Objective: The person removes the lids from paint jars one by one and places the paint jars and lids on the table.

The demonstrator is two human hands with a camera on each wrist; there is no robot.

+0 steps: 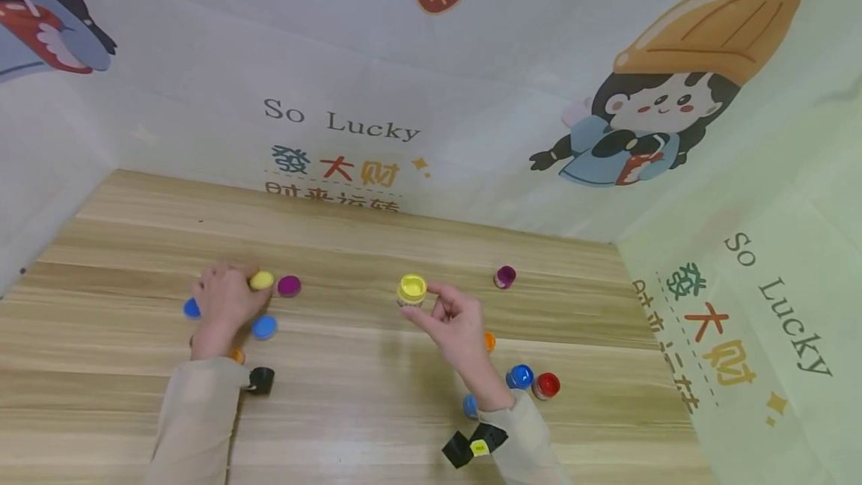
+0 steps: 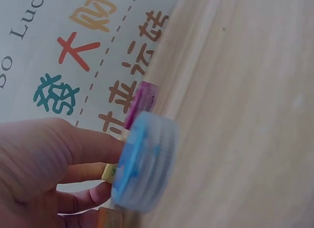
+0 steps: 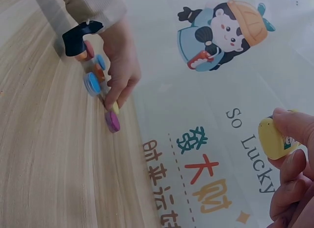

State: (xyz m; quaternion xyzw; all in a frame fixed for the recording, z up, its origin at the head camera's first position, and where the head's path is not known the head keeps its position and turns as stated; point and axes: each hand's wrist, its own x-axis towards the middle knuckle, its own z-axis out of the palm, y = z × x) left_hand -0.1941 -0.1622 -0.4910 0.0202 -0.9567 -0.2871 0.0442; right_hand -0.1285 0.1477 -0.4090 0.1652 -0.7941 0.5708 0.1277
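Observation:
My right hand (image 1: 458,324) holds a small open paint jar (image 1: 411,289) between thumb and fingers, raised above the table; its contents are yellow. In the right wrist view that yellow jar (image 3: 275,139) is tilted. On the table's left side, my left hand (image 1: 227,298) pinches a yellow lid (image 1: 261,280) at its edge. Beside it lie a purple lid (image 1: 289,286) and a blue lid (image 1: 265,327). Another blue lid (image 1: 191,308) and an orange one (image 1: 236,355) are partly covered by the hand and wrist. In the left wrist view the near blue lid (image 2: 147,162) hides some fingertips.
Right of my right hand stand open jars: purple (image 1: 504,277), blue (image 1: 520,376) and red (image 1: 546,385). An orange jar (image 1: 490,341) and a light blue jar (image 1: 471,406) are partly behind the right arm. Printed cloth walls (image 1: 337,58) enclose the wooden table (image 1: 350,410).

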